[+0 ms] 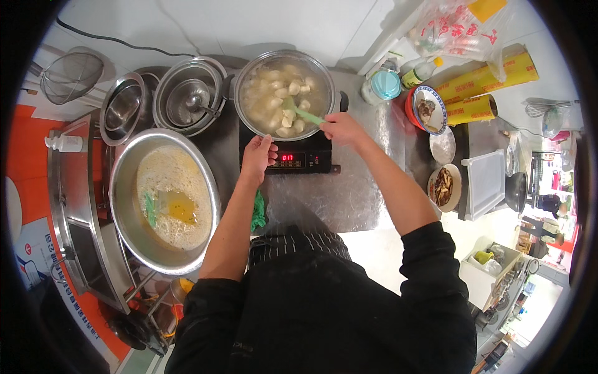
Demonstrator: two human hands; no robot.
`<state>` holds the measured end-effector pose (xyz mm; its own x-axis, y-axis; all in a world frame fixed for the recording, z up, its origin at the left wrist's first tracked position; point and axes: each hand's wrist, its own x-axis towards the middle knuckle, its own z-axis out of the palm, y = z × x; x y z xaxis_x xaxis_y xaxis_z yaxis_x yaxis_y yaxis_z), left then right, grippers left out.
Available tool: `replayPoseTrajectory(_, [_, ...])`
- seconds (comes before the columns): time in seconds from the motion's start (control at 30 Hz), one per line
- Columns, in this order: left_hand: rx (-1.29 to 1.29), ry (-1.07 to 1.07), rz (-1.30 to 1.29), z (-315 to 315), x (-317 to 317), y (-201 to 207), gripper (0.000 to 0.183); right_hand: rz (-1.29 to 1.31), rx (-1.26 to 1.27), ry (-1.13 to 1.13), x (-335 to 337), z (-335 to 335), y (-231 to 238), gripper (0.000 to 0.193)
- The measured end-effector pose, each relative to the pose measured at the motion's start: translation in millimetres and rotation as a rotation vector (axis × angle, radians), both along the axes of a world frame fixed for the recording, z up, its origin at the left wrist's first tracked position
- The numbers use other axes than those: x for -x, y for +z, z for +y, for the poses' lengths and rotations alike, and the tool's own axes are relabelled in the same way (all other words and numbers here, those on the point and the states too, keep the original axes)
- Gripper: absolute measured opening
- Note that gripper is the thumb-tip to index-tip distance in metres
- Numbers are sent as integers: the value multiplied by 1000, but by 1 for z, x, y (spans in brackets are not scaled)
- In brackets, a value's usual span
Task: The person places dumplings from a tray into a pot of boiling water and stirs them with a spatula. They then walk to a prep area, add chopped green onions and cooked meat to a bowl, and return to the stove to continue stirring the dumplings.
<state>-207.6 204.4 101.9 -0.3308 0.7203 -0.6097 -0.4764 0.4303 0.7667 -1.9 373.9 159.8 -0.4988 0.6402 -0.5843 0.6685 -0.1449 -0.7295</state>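
A round metal pot [316,60] stands on a black induction cooker [308,161] with a lit red display. Pale dumpling-like pieces [275,103] crowd the cloudy liquid inside it. My right hand [344,129] is closed round the handle of a light-green spatula [309,116]. Its blade reaches in among the pieces, with some of them over it. At the pot's front rim is my left hand [256,156], its fingers curled, above the cooker's left front. Fingertips meet or nearly meet the rim; whether they grip anything is hidden.
A large metal basin [211,206] of foamy, yellowish liquid stands to the left, nested metal bowls [163,103] behind it. A green cloth [258,212] lies before the cooker. Rightward are a jar with a blue lid [385,85], bowls of food [456,202] and yellow film rolls [520,67].
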Motion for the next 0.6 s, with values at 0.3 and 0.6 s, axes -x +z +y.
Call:
replayPoseTrajectory(0.3, [-15, 5, -19, -4, -1, -3, 22, -70, -458, 164, 11, -14, 75, 19])
replayPoseTrajectory(0.6, [-50, 39, -41, -3, -2, -9, 21, -518, -839, 867, -2, -34, 145, 14])
